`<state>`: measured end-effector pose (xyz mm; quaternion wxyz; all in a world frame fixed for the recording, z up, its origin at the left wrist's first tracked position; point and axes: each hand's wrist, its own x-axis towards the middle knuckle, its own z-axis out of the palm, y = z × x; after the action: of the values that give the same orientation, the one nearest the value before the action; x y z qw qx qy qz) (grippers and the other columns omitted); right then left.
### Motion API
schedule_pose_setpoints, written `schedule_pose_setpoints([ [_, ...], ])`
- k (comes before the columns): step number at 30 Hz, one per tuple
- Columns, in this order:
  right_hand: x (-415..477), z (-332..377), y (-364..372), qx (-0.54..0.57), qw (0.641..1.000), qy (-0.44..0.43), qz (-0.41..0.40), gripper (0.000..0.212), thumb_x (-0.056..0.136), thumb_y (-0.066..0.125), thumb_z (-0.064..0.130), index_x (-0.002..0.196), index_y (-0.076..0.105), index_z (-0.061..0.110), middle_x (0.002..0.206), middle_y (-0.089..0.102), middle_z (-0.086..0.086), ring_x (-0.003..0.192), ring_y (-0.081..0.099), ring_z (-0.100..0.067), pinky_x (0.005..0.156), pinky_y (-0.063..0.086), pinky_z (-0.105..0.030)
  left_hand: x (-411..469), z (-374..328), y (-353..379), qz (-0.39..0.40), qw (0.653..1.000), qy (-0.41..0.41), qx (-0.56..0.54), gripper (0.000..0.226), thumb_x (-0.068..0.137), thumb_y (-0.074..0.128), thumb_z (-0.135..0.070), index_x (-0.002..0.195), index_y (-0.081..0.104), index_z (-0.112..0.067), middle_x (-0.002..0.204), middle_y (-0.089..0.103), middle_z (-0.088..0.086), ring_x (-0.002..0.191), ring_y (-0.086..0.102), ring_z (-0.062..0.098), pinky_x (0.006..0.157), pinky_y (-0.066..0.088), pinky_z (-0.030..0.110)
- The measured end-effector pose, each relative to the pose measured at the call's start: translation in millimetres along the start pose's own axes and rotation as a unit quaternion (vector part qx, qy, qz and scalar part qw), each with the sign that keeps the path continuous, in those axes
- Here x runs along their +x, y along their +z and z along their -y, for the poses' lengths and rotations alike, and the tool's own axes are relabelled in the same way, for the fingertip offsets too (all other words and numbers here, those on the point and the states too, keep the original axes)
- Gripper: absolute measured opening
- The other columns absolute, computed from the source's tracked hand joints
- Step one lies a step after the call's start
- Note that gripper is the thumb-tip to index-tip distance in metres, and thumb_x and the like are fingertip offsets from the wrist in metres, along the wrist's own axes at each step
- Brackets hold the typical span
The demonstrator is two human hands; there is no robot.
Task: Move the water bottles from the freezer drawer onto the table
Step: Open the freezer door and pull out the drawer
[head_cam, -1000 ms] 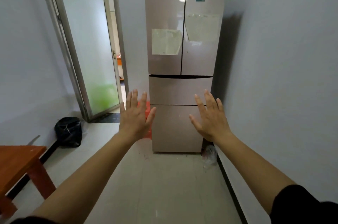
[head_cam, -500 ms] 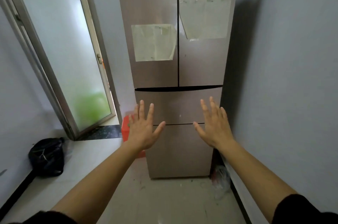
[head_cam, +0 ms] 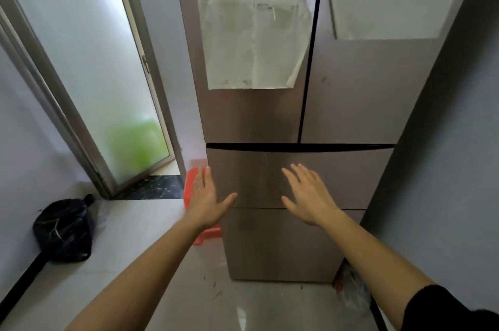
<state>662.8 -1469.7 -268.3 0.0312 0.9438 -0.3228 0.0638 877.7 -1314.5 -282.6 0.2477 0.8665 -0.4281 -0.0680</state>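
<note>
Right sleeve: black sleeve (head_cam: 445, 309) at the lower right corner, nearest to me, with the bare forearm running up from it.
Left hand: my left hand (head_cam: 208, 201) is stretched forward with fingers straight, thumb spread to the right, palm facing away, and it carries nothing. Its fingertips overlap the left edge of the upper drawer front.
Right hand: my right hand (head_cam: 307, 195) is also flat and spread, fingers apart, and grips nothing. It lies in front of the upper drawer front, its thumb just above the seam between the two drawers.
Contact: I cannot tell whether either palm touches the fridge.
Floor: pale glossy tiles (head_cam: 189, 290) beneath both forearms.
Upper drawer front: (head_cam: 351, 176) closed, directly beyond both hands.
Lower drawer front: (head_cam: 280, 244) closed, below the hands, reaching down to the floor.
Water bottles: hidden from me; both drawer fronts are closed, so I cannot tell which one holds them.
Clear plastic bag: (head_cam: 351, 293) crumpled on the floor at the fridge's lower right corner.
Red container: (head_cam: 189, 187) on the floor just left of the fridge, partly behind my left hand.
Black bag: (head_cam: 63, 230) against the left wall, well apart from the fridge.
Fridge doors: two tall doors above the drawers, a paper sheet (head_cam: 253, 44) stuck on the left one.
Frosted glass door: (head_cam: 89, 74) farthest left, swung open.
</note>
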Motion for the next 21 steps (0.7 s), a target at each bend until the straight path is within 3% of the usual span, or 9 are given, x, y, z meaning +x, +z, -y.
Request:
schedule_pose_setpoints([
  [5, 89, 7, 35, 0.013, 0.999, 0.03, 0.034, 0.076, 0.099, 0.044, 0.046, 0.159, 0.011, 0.013, 0.166, 0.01, -0.012, 0.154, 0.005, -0.027, 0.124, 0.01, -0.042, 115, 54, 23, 0.019, 0.988, -0.056, -0.141, 0.108, 0.07, 0.05, -0.088, 0.153, 0.023, -0.024, 0.156, 0.033, 0.006, 0.143, 0.036, 0.03, 0.112, 0.038, 0.055],
  [8, 136, 12, 56, 0.036, 0.997, 0.059, 0.037, 0.078, 0.099, 0.045, 0.046, 0.159, 0.009, 0.012, 0.166, 0.007, -0.012, 0.154, 0.001, -0.028, 0.124, 0.009, -0.043, 167, 59, 27, 0.025, 0.97, -0.082, -0.227, 0.106, 0.076, 0.072, -0.063, 0.155, 0.018, -0.018, 0.159, 0.031, 0.007, 0.145, 0.033, 0.028, 0.116, 0.034, 0.052],
  [11, 162, 15, 74, 0.029, 0.994, 0.089, 0.048, 0.083, 0.097, 0.046, 0.05, 0.159, 0.007, 0.011, 0.164, 0.015, -0.011, 0.153, 0.007, -0.029, 0.123, 0.006, -0.046, 203, 60, 39, 0.036, 0.959, -0.046, -0.276, 0.087, 0.08, 0.081, -0.039, 0.147, 0.03, -0.017, 0.143, 0.045, -0.001, 0.132, 0.046, 0.018, 0.11, 0.041, 0.037],
  [15, 176, 17, 91, 0.027, 0.992, 0.124, 0.012, 0.08, 0.091, 0.042, 0.065, 0.153, 0.03, 0.016, 0.15, 0.037, -0.01, 0.143, 0.028, -0.031, 0.117, 0.013, -0.054, 217, 69, 58, -0.002, 0.972, -0.046, -0.23, 0.076, 0.077, 0.07, -0.065, 0.13, 0.038, -0.02, 0.124, 0.048, -0.002, 0.114, 0.053, 0.017, 0.097, 0.052, 0.037],
  [18, 180, 22, 97, 0.049, 0.987, 0.15, -0.033, 0.071, 0.092, 0.033, 0.068, 0.141, 0.045, 0.019, 0.133, 0.047, -0.009, 0.132, 0.037, -0.03, 0.114, 0.019, -0.057, 210, 73, 59, -0.041, 0.984, -0.021, -0.172, 0.071, 0.079, 0.063, -0.071, 0.125, 0.04, -0.023, 0.115, 0.045, -0.006, 0.105, 0.053, 0.013, 0.083, 0.051, 0.029],
  [21, 167, 32, 99, 0.075, 0.98, 0.172, -0.072, 0.062, 0.095, 0.031, 0.065, 0.131, 0.051, 0.019, 0.128, 0.049, -0.01, 0.13, 0.038, -0.03, 0.114, 0.017, -0.058, 188, 77, 61, -0.079, 0.978, -0.006, -0.191, 0.058, 0.089, 0.046, -0.073, 0.125, 0.038, -0.028, 0.117, 0.05, -0.007, 0.106, 0.055, 0.015, 0.091, 0.054, 0.039],
])
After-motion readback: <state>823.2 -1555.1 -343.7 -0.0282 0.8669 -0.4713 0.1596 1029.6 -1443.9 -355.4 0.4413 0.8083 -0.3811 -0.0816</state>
